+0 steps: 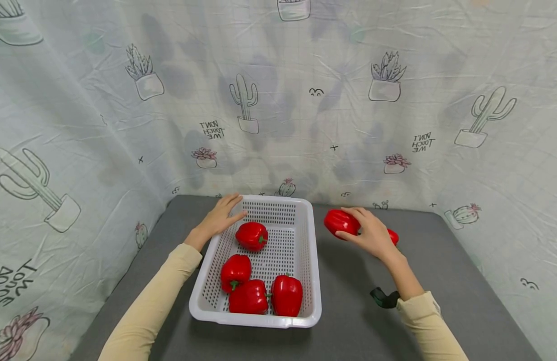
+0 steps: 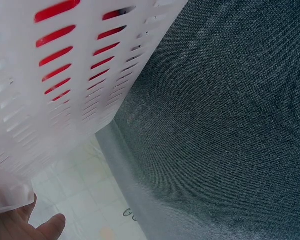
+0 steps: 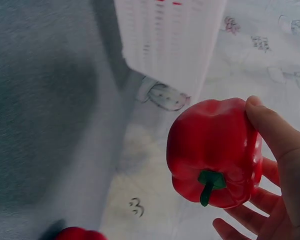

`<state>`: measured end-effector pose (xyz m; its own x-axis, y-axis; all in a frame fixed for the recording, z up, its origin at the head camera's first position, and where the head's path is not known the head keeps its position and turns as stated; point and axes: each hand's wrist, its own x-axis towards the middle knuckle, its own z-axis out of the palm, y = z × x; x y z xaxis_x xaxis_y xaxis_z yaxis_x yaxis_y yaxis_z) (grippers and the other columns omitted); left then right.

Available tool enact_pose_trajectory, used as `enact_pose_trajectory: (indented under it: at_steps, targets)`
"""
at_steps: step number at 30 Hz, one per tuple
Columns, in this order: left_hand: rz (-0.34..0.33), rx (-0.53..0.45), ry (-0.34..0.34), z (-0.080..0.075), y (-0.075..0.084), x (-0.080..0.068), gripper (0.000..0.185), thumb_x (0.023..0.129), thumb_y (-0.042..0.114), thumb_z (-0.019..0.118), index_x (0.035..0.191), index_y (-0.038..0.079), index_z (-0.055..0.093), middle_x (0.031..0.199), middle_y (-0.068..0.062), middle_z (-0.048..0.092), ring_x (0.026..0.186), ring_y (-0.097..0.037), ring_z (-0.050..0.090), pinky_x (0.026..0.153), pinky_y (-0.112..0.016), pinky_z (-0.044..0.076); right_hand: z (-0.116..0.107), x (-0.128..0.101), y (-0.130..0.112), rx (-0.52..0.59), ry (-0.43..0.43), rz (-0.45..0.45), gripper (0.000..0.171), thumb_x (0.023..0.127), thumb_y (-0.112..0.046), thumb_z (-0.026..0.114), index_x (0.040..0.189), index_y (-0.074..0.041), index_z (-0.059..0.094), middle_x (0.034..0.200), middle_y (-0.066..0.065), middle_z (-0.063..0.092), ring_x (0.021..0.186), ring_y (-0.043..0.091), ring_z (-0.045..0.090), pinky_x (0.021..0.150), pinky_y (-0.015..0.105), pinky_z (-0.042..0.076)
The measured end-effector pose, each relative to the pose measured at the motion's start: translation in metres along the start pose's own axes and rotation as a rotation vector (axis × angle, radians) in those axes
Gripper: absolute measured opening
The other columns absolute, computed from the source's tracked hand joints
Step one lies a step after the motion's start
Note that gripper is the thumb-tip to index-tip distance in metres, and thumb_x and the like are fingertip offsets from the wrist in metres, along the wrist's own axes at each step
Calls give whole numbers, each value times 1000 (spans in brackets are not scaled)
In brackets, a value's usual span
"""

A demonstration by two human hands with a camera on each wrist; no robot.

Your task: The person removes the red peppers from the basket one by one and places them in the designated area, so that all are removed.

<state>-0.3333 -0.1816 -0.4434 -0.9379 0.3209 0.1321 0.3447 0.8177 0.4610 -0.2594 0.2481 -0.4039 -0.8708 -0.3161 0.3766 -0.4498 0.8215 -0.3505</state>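
Observation:
My right hand [image 1: 372, 233] holds a shiny red bell pepper [image 1: 340, 223] between thumb and fingers, to the right of the basket. Its green stem shows in the right wrist view, where the pepper [image 3: 212, 150] hangs above the table. My left hand [image 1: 220, 216] rests at the far left corner of a white perforated plastic basket [image 1: 318, 271], fingers extended and thumb over the inside. The left wrist view catches only part of that hand [image 2: 27, 225] by the rim. Several red bell peppers lie in the basket, one [image 1: 252, 235] toward the back and another [image 1: 287, 296] at front right.
Another red pepper [image 1: 393, 236] lies on the grey table [image 1: 350, 321], partly hidden behind my right hand. A pale curtain [image 1: 287, 110] printed with cacti hangs behind and beside the table. A dark strap [image 1: 383, 298] shows by the right wrist.

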Motion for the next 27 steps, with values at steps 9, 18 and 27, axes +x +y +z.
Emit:
enact_pose_trajectory:
  at_steps: [9, 18, 27]
  targets:
    - [6, 1, 5, 1, -2, 1, 70, 90, 50, 50, 146, 13, 30, 153, -11, 22, 140, -34, 14, 107, -61, 19, 12, -10, 20, -30, 49, 10, 64, 76, -43, 74, 129, -14, 54, 122, 11, 56, 105, 31, 52, 77, 52, 50]
    - [-1, -6, 7, 2, -3, 2, 71, 90, 53, 48, 146, 14, 30, 153, -10, 23, 141, -33, 13, 108, -60, 18, 22, -19, 36, -53, 55, 37, 63, 74, -41, 75, 127, -11, 56, 119, 14, 58, 108, 34, 49, 80, 57, 45]
    - [-13, -22, 0, 1, -1, 1, 70, 90, 52, 48, 147, 14, 30, 154, -8, 21, 141, -32, 12, 108, -60, 18, 30, -28, 52, -93, 50, 41, 63, 74, -41, 75, 125, -9, 57, 116, 16, 58, 108, 37, 47, 83, 60, 42]
